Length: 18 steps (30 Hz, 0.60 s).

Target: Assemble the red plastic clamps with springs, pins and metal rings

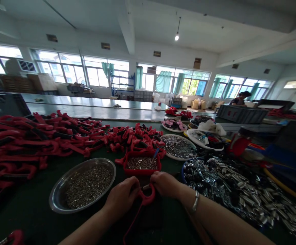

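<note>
My left hand and my right hand meet over a red hook-shaped plastic part, and both grip it. A small metal pin shows at its top, partly hidden by my fingers. A thin red cord hangs from the part toward the bench. Just left of my left hand lies a steel dish of small metal pieces. Beyond my hands stands a red tray of metal pins. A large heap of similar red parts covers the bench on the left.
A white plate of metal pieces and a blue-rimmed basin of chrome fittings lie to the right. Further plates and bags crowd the bench behind them. A co-worker sits at the back right beside a grey crate.
</note>
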Each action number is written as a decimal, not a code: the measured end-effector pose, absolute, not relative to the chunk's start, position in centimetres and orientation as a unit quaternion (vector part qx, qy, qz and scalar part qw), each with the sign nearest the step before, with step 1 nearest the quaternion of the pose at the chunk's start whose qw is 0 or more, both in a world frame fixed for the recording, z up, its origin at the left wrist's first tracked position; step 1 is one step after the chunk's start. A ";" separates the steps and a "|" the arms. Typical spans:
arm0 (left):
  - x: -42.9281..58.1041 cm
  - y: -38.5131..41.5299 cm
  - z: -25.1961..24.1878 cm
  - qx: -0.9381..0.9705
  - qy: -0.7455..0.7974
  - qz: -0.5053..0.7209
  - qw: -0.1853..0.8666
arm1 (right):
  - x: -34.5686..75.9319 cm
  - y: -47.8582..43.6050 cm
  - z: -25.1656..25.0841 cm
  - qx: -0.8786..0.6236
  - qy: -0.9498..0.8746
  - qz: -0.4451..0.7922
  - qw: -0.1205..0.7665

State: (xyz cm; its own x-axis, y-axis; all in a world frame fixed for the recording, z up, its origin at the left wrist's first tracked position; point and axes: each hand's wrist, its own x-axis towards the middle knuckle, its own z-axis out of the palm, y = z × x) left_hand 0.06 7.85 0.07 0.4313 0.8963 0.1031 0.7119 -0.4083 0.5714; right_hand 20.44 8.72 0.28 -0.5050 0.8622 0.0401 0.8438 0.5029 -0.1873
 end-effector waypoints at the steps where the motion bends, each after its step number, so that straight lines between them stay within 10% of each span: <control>1: 0.0 7.8 0.1 0.815 0.493 0.202 0.228 | 20.3 8.8 0.2 -0.496 -0.863 0.073 0.068; 18: 0.0 7.8 -0.3 0.816 0.481 0.222 0.230 | 21.4 7.8 -2.7 -0.555 -0.649 0.371 0.365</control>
